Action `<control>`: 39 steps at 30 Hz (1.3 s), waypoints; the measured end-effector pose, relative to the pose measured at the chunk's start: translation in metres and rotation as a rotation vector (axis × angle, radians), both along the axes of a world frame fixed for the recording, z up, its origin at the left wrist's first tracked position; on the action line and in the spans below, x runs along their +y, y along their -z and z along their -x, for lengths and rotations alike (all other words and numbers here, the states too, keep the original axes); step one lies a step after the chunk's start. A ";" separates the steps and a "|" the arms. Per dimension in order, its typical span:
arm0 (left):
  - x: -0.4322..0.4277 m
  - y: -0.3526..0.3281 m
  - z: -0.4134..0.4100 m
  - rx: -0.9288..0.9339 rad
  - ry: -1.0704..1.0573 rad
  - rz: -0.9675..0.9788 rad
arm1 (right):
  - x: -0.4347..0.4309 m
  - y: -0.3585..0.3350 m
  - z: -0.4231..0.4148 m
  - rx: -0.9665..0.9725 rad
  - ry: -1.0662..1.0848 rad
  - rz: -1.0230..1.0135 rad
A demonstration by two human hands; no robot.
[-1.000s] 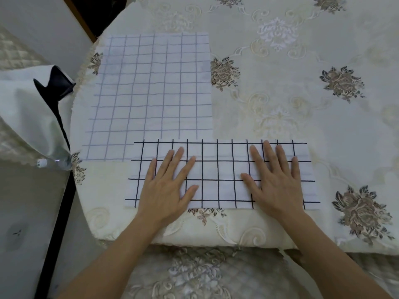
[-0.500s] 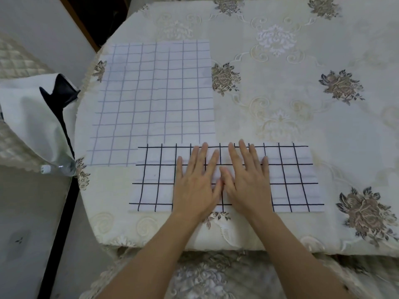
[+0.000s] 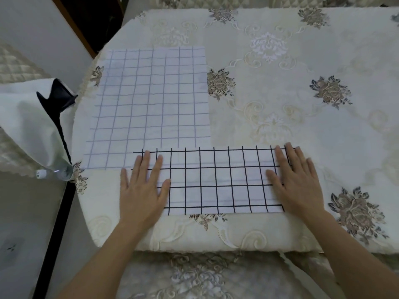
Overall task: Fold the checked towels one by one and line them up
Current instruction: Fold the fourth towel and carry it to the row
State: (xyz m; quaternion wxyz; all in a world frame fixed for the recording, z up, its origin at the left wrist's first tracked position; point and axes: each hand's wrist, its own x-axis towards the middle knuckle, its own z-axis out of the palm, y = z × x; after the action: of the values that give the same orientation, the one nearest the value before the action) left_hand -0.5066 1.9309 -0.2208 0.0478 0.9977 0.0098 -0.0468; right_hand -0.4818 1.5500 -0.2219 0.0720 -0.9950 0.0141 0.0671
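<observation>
**A:** Cream flowered cloth covers the table (image 3: 302, 117). Where is the towel being worked on?

**B:** The black-checked towel (image 3: 216, 184) lies flat as a long folded strip along the near edge of the table. Its far left corner overlaps the lilac-checked towel (image 3: 151, 100).

**A:** And the 2 hands?

**B:** Both press on it, palms down. The left hand (image 3: 141, 186) covers the left end, fingers (image 3: 144, 162) straight and spread, with the little finger off the towel on the cloth. The right hand (image 3: 295, 182) covers the right end, fingers (image 3: 290, 154) straight and slightly apart, reaching the far right corner.

**A:** The lilac one?

**B:** Spread flat, far and left of the strip.

**A:** Beyond the table?

**B:** Off its left edge hangs a white cloth (image 3: 28, 126) with a dark patch. Below that is a clear plastic bottle (image 3: 54, 172), just beside the table's edge.
</observation>
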 end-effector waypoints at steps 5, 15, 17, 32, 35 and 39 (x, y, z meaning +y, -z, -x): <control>-0.049 -0.023 -0.005 -0.158 0.020 0.071 | 0.024 -0.010 0.014 -0.211 0.154 -0.168; -0.086 0.007 0.012 -0.026 0.263 0.038 | 0.040 0.004 0.037 -0.038 -0.013 -0.006; -0.085 0.008 0.012 -0.032 0.267 0.041 | 0.016 0.001 0.036 -0.008 0.039 0.005; -0.159 -0.053 -0.046 -0.109 0.666 0.058 | -0.040 -0.072 0.063 -0.066 0.501 -0.223; -0.206 -0.060 -0.075 -0.071 1.001 0.047 | -0.036 -0.070 0.069 -0.006 0.565 -0.249; -0.269 -0.071 -0.107 -0.003 1.309 -0.038 | -0.024 -0.063 0.071 0.019 0.626 -0.307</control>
State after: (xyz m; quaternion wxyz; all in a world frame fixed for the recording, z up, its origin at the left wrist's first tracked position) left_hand -0.3992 1.6620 -0.1500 -0.0084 0.7983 -0.5987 -0.0649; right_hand -0.5525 1.5256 -0.1585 0.2376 -0.9194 0.3091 0.0523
